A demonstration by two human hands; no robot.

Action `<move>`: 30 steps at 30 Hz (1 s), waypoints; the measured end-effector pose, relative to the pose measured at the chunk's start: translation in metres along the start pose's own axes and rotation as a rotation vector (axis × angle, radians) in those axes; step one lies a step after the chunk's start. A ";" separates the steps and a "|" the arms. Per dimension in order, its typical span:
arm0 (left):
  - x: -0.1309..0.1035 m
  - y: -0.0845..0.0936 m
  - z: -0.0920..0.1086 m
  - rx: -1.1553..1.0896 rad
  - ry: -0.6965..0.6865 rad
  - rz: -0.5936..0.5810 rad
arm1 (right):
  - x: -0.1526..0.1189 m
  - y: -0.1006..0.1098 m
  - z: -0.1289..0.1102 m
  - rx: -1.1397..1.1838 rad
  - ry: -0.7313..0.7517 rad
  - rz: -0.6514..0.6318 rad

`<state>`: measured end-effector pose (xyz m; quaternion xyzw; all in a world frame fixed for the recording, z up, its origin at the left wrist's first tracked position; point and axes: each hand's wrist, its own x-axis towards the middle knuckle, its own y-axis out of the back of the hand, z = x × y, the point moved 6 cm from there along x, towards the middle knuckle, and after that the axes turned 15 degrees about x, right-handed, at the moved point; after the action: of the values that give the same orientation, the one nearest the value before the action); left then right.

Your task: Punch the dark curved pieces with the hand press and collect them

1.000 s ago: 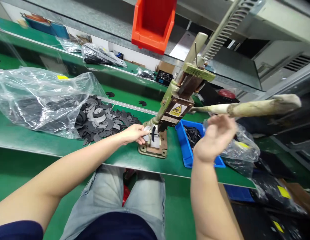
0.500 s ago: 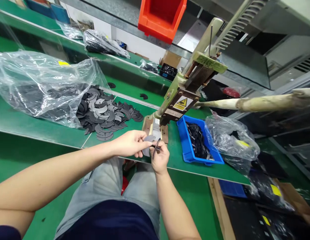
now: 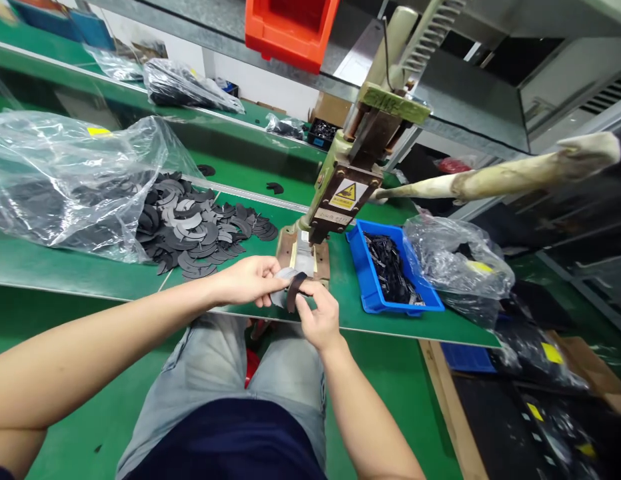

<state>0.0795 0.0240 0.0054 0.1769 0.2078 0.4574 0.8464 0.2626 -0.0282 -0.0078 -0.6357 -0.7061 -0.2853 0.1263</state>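
Note:
Pinched in my left hand (image 3: pixel 254 280) is a grey crescent-shaped piece (image 3: pixel 279 297), its curved edge pointing toward my right. My right hand (image 3: pixel 318 311) is closed on a dark curved strip (image 3: pixel 293 291), which stands on edge against the grey piece. Both hands are close together at the bench's front edge, just before the base plate (image 3: pixel 304 259) of a green hand press (image 3: pixel 335 180). To the left lies a heap of grey crescent pieces (image 3: pixel 190 227), spilling from a clear plastic bag (image 3: pixel 65 180).
Right of the press stands a blue bin (image 3: pixel 360 267) of small black parts, with another clear bag (image 3: pixel 460 267) beside it. The press lever (image 3: pixel 490 179) sticks out to the right. An orange bin (image 3: pixel 293 33) sits on the shelf above.
The dark strip in my right hand has turned so its broad face shows, and now lies nearer my left fingers. The whole view has shifted slightly.

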 end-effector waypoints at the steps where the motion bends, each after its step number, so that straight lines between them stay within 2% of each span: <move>1: -0.003 0.007 0.005 0.085 -0.048 0.122 | 0.000 0.002 -0.001 -0.025 0.022 -0.013; 3: -0.011 0.015 0.020 0.267 -0.175 0.333 | 0.001 0.003 -0.003 -0.066 0.062 -0.025; 4: -0.013 0.014 0.027 0.339 -0.235 0.374 | 0.001 0.002 -0.004 -0.083 0.080 -0.028; 6: -0.013 0.004 0.036 0.410 -0.293 0.330 | 0.001 0.001 -0.004 -0.111 0.112 -0.037; 8: -0.008 -0.004 0.036 0.404 -0.259 0.266 | 0.000 0.000 -0.006 -0.129 0.141 -0.046; 12: 0.003 -0.015 0.020 0.229 -0.116 0.173 | -0.003 0.002 -0.009 -0.129 0.179 -0.033; 16: 0.006 -0.024 0.010 0.071 -0.066 0.072 | -0.008 0.003 -0.012 -0.122 0.182 0.002; 18: 0.005 -0.022 0.013 0.106 -0.062 0.088 | -0.009 0.003 -0.011 -0.131 0.159 0.009; 22: 0.000 -0.013 0.027 0.340 -0.081 0.177 | -0.008 0.001 -0.006 -0.162 0.108 0.001; 26: -0.001 -0.011 0.038 0.500 -0.130 0.194 | -0.006 0.000 -0.007 -0.180 0.115 -0.024; 28: 0.002 -0.011 0.035 0.487 -0.121 0.179 | -0.005 -0.001 -0.009 -0.181 0.118 -0.043; 30: 0.006 -0.011 0.028 0.375 -0.078 0.113 | -0.005 0.000 -0.012 -0.172 0.113 -0.040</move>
<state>0.1048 0.0201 0.0227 0.3604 0.2461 0.4501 0.7791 0.2608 -0.0393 -0.0009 -0.6128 -0.6834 -0.3826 0.1053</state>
